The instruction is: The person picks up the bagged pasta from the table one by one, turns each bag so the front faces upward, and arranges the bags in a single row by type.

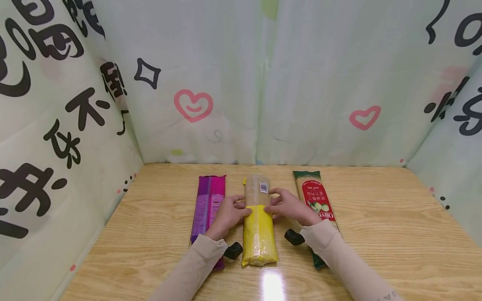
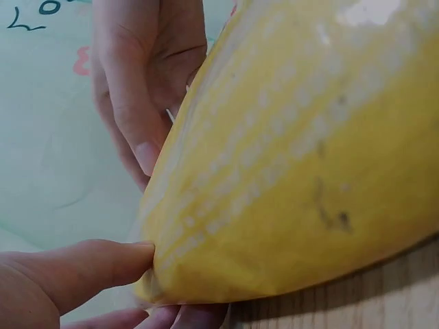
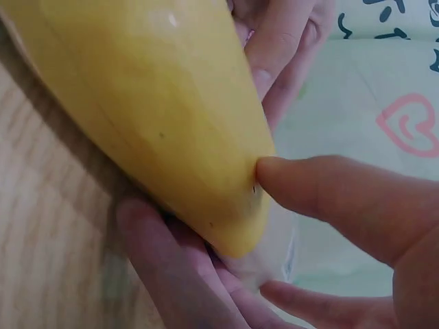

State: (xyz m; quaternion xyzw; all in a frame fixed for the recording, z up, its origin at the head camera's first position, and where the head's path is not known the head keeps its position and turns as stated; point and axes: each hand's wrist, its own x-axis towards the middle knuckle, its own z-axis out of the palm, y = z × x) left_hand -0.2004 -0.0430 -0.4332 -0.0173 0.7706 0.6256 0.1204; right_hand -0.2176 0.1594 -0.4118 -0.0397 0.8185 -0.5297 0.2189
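Note:
A yellow noodle packet (image 1: pixel 260 234) with a see-through upper part and a barcode label lies lengthwise between both hands. My left hand (image 1: pixel 230 213) holds its left edge, thumb on the yellow wrapper and fingers reaching below, as the left wrist view shows at the packet's side (image 2: pixel 274 205). From the other side my right hand (image 1: pixel 293 207) grips it; in the right wrist view the thumb (image 3: pixel 343 192) presses the yellow film (image 3: pixel 158 137) while the other fingers curl underneath.
Left of the packet lies a purple and magenta packet (image 1: pixel 203 205), partly under the left forearm. A red-labelled spaghetti packet (image 1: pixel 314 194) with green ends sits to the right, partly covered by the right arm. Printed curtains (image 1: pixel 308 83) border the wooden table (image 1: pixel 391 234).

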